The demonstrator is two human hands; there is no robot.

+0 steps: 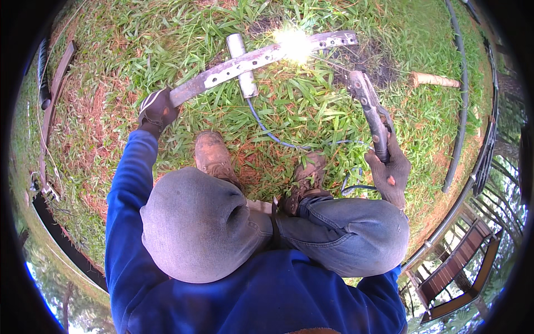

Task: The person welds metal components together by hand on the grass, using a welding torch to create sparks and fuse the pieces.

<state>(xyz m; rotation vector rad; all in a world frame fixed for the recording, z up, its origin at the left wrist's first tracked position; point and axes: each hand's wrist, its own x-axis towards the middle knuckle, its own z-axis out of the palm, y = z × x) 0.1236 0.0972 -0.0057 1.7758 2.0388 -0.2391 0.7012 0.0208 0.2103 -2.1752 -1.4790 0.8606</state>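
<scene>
Bar [259, 59] over pipe [248, 87] on grass [311, 114], holder [369, 108] right of pipe, log [438, 80] toward right edge, plank [54, 100] toward left edge

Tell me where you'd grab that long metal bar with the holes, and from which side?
Probably the metal bar by its plain left end, coming from the left, where the gloved left hand has it. That end sticks out beyond the metal cylinder crossing underneath and lies farthest from the bright glare toward the right end.

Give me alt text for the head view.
A brilliant glare burns on a perforated metal bar lying across a grey cylinder on grass. A gloved left hand grips the bar's left end; a gloved right hand holds an electrode holder.
</scene>
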